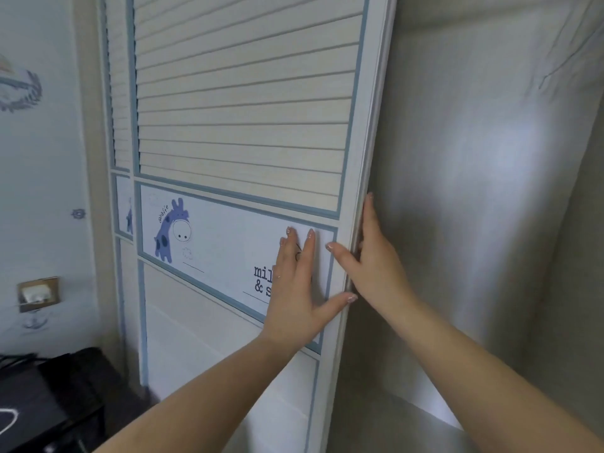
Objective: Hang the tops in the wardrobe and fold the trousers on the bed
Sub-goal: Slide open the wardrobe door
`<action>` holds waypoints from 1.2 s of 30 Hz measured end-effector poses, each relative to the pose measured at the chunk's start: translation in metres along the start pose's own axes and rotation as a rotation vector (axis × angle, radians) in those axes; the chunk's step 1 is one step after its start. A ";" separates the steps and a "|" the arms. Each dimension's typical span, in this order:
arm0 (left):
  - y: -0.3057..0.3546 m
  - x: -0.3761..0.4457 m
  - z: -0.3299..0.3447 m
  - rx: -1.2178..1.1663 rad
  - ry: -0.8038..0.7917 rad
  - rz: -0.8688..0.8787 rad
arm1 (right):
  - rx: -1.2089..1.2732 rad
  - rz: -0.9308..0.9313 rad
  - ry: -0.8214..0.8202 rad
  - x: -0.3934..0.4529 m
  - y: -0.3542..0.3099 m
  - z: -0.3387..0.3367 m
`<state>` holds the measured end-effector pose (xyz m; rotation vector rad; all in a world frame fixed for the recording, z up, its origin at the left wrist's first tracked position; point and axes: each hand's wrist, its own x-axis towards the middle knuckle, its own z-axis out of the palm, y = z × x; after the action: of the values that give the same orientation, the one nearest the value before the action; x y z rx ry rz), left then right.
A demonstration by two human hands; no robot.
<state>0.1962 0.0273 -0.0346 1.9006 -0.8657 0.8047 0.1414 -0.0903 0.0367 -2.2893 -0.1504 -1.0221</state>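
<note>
Your right hand (369, 256) is hooked round the wardrobe door (242, 125)'s upright right edge, left hand (297, 282) spread flat just left of it. The open wardrobe sits right, so I'd guess the door slides left.

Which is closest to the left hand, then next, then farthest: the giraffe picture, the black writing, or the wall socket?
1. Black writing: under the left hand, on the door panel.
2. Giraffe picture: further left, same panel.
3. Wall socket: far left wall.

Soft daylight, slight blur, wide-angle edge distortion
</note>
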 end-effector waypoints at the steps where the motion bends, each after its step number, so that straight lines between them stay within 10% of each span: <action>1: -0.004 0.002 -0.002 0.026 0.002 -0.018 | 0.015 -0.004 -0.004 0.004 0.000 0.008; 36: -0.148 0.067 -0.065 0.149 0.139 -0.453 | 0.045 -0.317 -0.083 0.129 -0.006 0.207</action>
<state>0.3412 0.1240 -0.0199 2.0362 -0.2756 0.7218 0.3602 0.0168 0.0255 -2.3142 -0.5795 -1.0650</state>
